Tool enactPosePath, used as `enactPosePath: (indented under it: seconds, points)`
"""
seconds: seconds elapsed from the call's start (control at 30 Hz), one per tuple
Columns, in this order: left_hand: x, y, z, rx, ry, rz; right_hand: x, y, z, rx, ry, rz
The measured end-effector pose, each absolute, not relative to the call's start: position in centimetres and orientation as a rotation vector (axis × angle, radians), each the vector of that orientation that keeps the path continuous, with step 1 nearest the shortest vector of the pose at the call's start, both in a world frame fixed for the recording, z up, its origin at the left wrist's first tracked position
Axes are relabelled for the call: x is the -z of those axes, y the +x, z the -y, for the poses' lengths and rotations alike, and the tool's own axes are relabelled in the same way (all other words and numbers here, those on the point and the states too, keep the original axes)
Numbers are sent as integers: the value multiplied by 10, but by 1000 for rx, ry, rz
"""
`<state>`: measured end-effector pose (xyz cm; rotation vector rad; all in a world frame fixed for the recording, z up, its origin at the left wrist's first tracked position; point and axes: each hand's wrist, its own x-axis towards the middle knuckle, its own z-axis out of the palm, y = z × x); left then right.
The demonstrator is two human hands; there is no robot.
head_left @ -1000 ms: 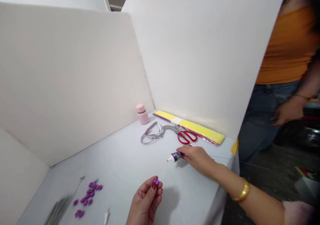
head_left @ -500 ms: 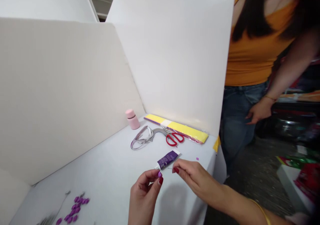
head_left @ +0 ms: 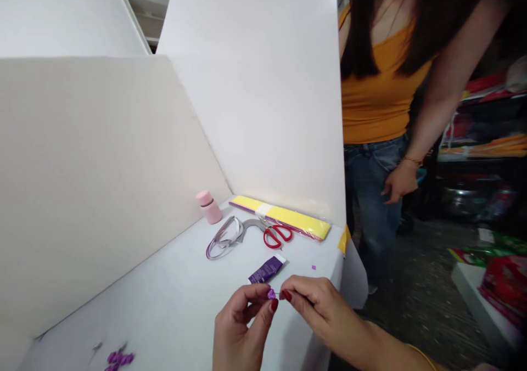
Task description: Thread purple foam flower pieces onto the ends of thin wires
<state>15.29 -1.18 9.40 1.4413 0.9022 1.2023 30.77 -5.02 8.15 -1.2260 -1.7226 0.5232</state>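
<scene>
My left hand (head_left: pixel 242 327) pinches a small purple bead (head_left: pixel 271 294) between thumb and fingers, just above the white table top (head_left: pixel 164 310). My right hand (head_left: pixel 317 308) comes in from the right, its fingertips holding a thin wire (head_left: pixel 281 293) whose tip meets the bead. The hands nearly touch, and the bead's hole is hidden. Just beyond them lies a purple glue tube (head_left: pixel 267 270), flat on the table and not touched by either hand.
Red-handled scissors (head_left: pixel 276 236), silver paper strips (head_left: pixel 224 238), a yellow paper pack (head_left: pixel 280 218) and a pink bottle (head_left: pixel 209 207) stand at the back. Purple beads (head_left: pixel 118 358) lie at bottom left. White partition boards (head_left: pixel 247 113) bound the table. A co-worker (head_left: pixel 374 107) stands beyond the right partition.
My right hand has let go of the glue tube, which now lies on the table. Both hands have come together at the bead. The view has turned rightward, showing more of the co-worker.
</scene>
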Motion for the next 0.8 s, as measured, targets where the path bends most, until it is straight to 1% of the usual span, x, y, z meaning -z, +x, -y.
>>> enactPosePath:
  seconds: [0.2, 0.47, 0.8]
  points:
    - [-100, 156, 11, -1147, 1379, -864, -85, 310, 51, -512, -1147, 1749]
    - [-97, 154, 10, -1153, 1438, -874, -80, 312, 55, -188, -1222, 1912]
    - [-95, 155, 11, -1152, 1414, -924, -78, 309, 55, -149, -1267, 1953]
